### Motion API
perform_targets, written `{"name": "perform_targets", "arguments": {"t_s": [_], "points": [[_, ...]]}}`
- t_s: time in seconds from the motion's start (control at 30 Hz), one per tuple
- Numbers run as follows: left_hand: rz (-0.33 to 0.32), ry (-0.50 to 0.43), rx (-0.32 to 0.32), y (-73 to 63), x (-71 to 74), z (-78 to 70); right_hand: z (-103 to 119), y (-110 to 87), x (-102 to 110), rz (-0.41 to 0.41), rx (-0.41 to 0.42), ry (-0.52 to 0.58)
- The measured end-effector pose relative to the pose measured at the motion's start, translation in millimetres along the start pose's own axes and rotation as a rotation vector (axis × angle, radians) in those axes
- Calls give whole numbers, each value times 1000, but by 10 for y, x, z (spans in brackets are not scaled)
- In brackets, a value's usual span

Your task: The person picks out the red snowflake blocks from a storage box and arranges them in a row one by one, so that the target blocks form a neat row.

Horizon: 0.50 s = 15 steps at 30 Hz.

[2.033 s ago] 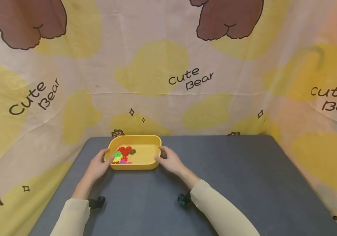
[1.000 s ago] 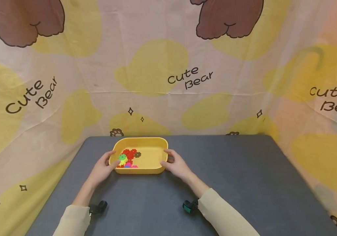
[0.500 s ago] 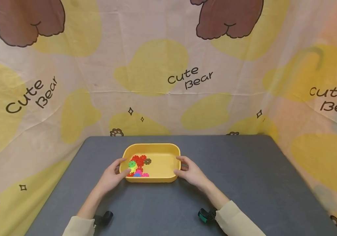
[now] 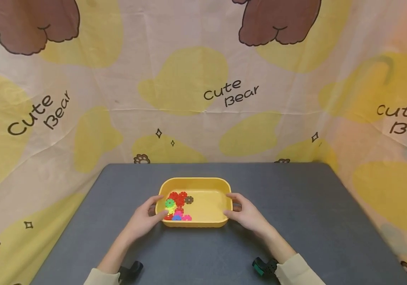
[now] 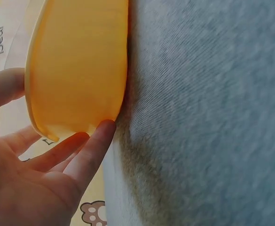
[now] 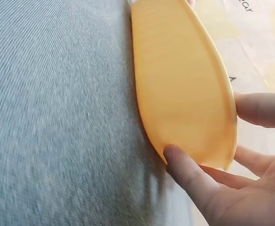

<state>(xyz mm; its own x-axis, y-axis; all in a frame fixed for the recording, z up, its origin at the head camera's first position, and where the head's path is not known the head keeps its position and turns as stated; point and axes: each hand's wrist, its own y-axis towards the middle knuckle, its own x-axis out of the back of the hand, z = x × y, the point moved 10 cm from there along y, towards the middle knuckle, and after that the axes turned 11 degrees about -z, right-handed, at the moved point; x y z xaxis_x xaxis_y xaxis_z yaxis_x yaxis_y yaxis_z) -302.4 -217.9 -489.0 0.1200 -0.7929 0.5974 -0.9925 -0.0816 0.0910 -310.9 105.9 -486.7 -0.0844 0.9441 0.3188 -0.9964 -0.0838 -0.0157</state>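
A shallow yellow tray [image 4: 208, 224] with rounded corners is held at its two short ends, close over the grey-blue table. My left hand [image 4: 143, 221] grips the left end, thumb at the rim and other fingers against the outer wall, as the left wrist view shows. At the opposite end my right hand [image 4: 251, 217] grips in the same way; in the right wrist view a fingertip [image 6: 175, 155] presses low on the tray wall. Inside the tray, toward its left side, lie several small notched plastic discs: red ones [image 4: 179, 198], a green one [image 4: 170, 203], a brown one [image 4: 189, 200], plus yellow, pink and blue.
The grey-blue table [image 4: 296, 213] extends on both sides of the tray. A printed cloth [image 4: 189, 87] with bears and lettering hangs behind and along both sides. A dark wrist strap device [image 4: 265, 267] sits on the right wrist, another [image 4: 131, 270] on the left.
Both hands have carried the tray right and nearer to me, from the back left of the table toward the middle. The discs have stayed at the tray's left side.
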Motion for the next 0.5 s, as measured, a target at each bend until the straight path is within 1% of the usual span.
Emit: {"name": "perform_targets", "arguments": {"t_s": [0.13, 0.3, 0.5], "points": [[0, -4, -3, -44, -45, -13, -15, -33, 51, -10, -10, -34], [-2, 1, 6, -68, -56, -28, -19, -58, 77, -13, -12, -89], [23, 12, 8, -30, -69, -9, 45, -69, 127, 4, 20, -149]]}}
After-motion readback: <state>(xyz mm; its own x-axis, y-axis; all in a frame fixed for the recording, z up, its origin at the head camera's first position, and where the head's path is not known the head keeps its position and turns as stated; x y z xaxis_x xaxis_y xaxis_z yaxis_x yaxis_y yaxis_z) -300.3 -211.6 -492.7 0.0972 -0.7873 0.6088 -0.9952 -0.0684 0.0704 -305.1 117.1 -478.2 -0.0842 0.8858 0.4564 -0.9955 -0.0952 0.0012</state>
